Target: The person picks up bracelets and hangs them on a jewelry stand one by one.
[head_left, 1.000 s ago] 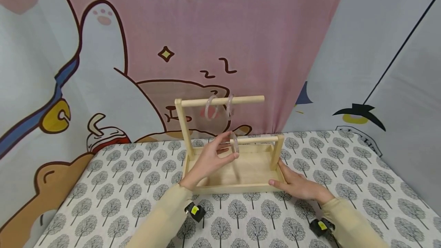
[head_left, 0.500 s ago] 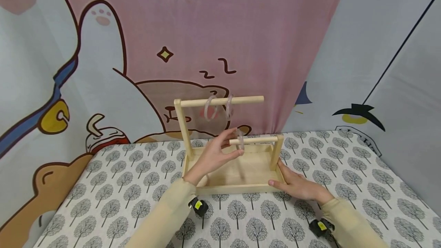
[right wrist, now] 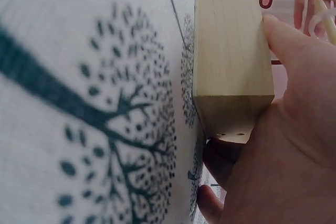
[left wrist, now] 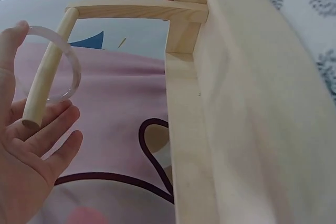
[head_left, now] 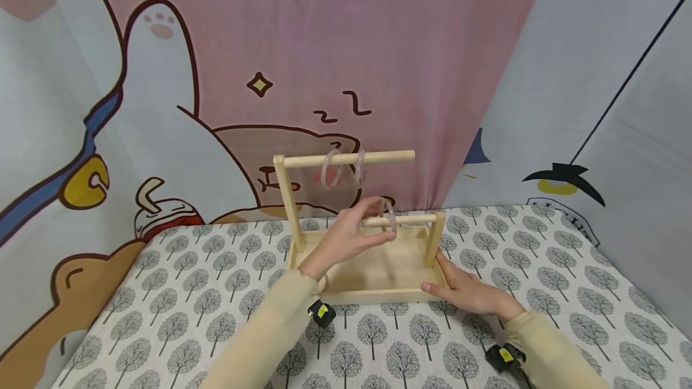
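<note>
My left hand (head_left: 346,239) pinches a pale translucent bangle (left wrist: 76,69) between thumb and fingers. The bangle encircles the lower bar (head_left: 418,219) of a wooden display stand, whose free end shows inside the ring in the left wrist view. At the stand's right end, my right hand (head_left: 467,290) grips the corner of its tray base (head_left: 373,297), thumb on the front side and fingers round the end. Two more bangles, a left one (head_left: 325,176) and a right one (head_left: 359,173), hang from the upper bar (head_left: 386,156). Beside my left wrist, part of a pale ring (head_left: 323,283) shows in the tray.
The stand rests on a table with a tree-print cloth (head_left: 227,284). A tall post (head_left: 289,203) carries the upper bar at the left, and a short post (head_left: 434,239) carries the lower bar at the right. A cartoon-print curtain (head_left: 432,65) hangs behind.
My left hand has moved right with the bangle, from the lower bar's free end to farther along that bar. My right hand has stayed on the tray corner.
</note>
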`<state>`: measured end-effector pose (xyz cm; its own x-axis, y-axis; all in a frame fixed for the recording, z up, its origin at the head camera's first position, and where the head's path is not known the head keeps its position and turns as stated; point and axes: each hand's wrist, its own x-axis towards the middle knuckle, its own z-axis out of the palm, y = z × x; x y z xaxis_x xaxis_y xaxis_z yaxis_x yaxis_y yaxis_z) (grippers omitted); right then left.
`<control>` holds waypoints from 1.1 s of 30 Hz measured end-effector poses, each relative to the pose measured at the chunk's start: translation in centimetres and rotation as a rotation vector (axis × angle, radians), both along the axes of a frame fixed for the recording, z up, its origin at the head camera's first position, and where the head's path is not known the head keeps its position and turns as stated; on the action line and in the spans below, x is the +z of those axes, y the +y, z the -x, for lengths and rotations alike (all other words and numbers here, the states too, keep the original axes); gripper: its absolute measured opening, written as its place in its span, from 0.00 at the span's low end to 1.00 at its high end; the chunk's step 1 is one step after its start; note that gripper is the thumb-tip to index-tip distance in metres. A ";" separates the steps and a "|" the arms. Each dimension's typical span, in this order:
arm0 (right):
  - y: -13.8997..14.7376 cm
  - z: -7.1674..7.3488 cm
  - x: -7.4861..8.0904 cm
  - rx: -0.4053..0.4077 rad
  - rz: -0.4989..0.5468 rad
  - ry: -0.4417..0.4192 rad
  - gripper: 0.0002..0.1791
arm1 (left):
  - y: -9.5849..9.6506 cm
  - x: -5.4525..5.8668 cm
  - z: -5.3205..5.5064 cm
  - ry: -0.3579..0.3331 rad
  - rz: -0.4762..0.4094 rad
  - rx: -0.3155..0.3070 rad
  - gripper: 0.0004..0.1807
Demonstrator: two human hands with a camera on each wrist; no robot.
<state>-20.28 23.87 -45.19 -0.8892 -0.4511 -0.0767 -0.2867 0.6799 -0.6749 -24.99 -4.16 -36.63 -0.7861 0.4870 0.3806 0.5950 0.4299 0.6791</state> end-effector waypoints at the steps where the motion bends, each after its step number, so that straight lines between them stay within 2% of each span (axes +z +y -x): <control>1: 0.0 -0.1 0.1 -0.001 -0.004 -0.003 0.52 | 0.2 0.1 0.1 0.013 0.012 -0.002 0.40; 6: -0.3 -0.5 1.1 0.010 -0.015 -0.012 0.52 | 1.0 0.6 0.3 0.086 0.093 -0.031 0.38; 10: -0.4 -0.7 1.5 0.027 -0.016 -0.004 0.51 | 1.6 0.8 0.2 0.155 0.179 -0.029 0.34; 15: -0.3 -0.5 1.0 0.014 -0.024 0.000 0.52 | 1.8 0.7 0.3 0.237 0.232 -0.013 0.32; 19: -0.2 -0.3 0.7 0.011 -0.024 0.006 0.52 | 1.8 0.5 0.5 0.295 0.271 -0.008 0.34; 27: -0.4 -0.6 1.3 0.017 -0.022 -0.001 0.52 | 2.1 0.5 0.6 0.340 0.349 -0.019 0.37; 33: -0.5 -0.6 1.4 0.006 -0.033 -0.015 0.52 | 2.3 0.3 0.6 0.400 0.428 0.021 0.39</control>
